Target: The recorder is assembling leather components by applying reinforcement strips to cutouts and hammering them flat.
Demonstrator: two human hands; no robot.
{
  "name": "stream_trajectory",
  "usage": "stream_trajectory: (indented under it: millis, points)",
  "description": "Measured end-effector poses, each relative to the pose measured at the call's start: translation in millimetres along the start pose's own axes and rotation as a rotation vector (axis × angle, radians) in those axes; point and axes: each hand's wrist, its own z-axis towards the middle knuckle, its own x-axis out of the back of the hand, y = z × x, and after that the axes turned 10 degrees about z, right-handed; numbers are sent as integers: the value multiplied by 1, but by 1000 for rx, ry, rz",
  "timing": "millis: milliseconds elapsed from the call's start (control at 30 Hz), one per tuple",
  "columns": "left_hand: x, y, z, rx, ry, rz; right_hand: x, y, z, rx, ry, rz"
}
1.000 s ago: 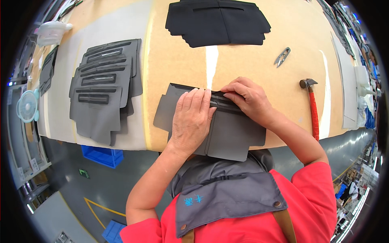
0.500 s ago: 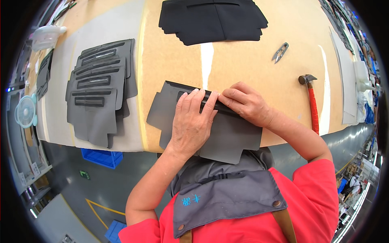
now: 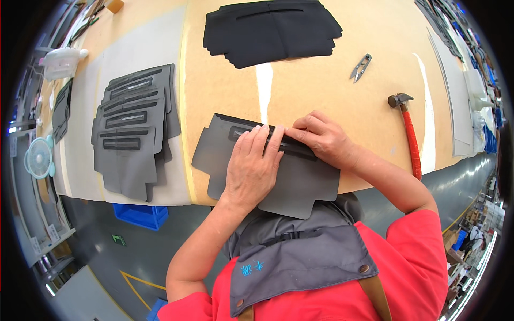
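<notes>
A dark grey flat panel (image 3: 300,188) with notched corners lies in front of me at the table's near edge, partly overhanging it. Along its far edge runs a black strip (image 3: 231,119), and a narrow black-framed slot (image 3: 235,132) sits just below. My left hand (image 3: 249,170) rests flat on the panel, fingers stretched toward that far edge. Beside its fingertips, my right hand (image 3: 325,140) is closed in a pinch at the black strip. The fingers cover the part of the strip between them.
At left lie overlapping grey panels (image 3: 128,163) with black-framed slots. A stack of black panels (image 3: 273,32) lies at the far side. Thread snips (image 3: 361,68) and a red-handled hammer (image 3: 410,134) are to the right. A blue crate (image 3: 142,215) stands below the table.
The whole view has shifted slightly, so the table things appear displaced. Both hands keep nearly the same places on the panel, with the right still pinching at the strip.
</notes>
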Motion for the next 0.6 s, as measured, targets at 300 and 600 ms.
stream_trajectory:
  millis: [300,600]
  points:
    - [0,7,3,1,-5,-1,2,-2,-14,-57,57,48]
    - [-1,17,5,-7,-4,35,7,-6,-23,-175,56,117]
